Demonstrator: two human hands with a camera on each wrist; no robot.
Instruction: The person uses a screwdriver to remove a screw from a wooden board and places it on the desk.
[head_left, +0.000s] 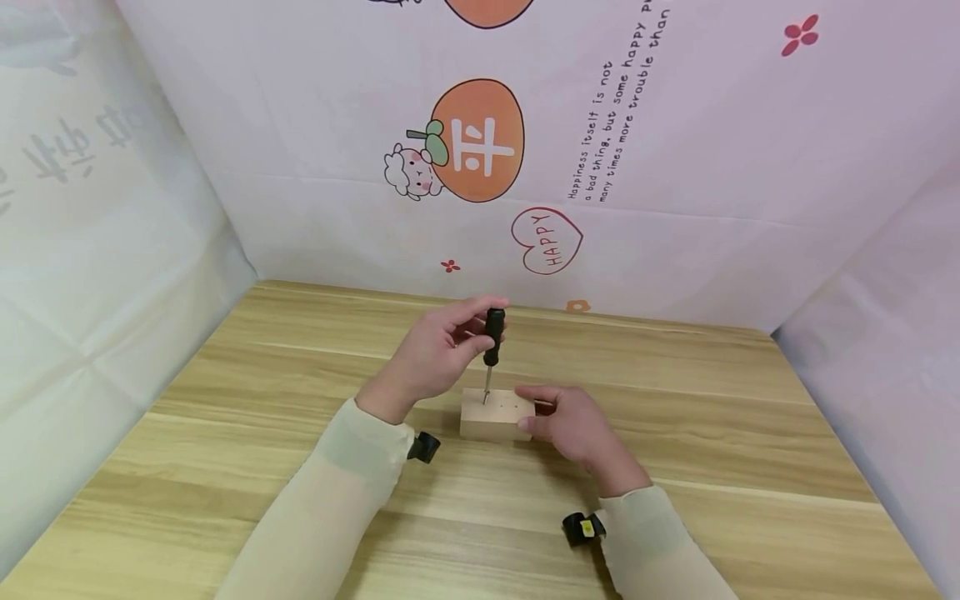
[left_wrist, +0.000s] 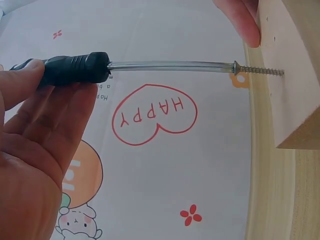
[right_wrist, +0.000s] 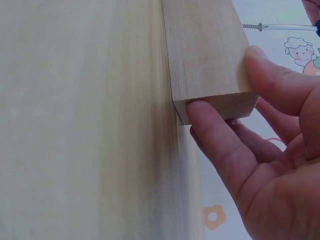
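My left hand holds the black handle of a screwdriver between thumb and fingers. The tool stands nearly upright over a pale wooden block. In the left wrist view its metal shaft meets the head of a screw, whose tip is in the block while most of the thread still shows. Small dark holes dot the same face of the block. On the block's right end, my right hand grips with thumb and fingers; the right wrist view shows a finger against the end face.
The block sits on a wood-grain table. Behind the table hangs a printed white cloth, with more pale cloth on both sides. A black wrist camera is worn at the left cuff, another at the right.
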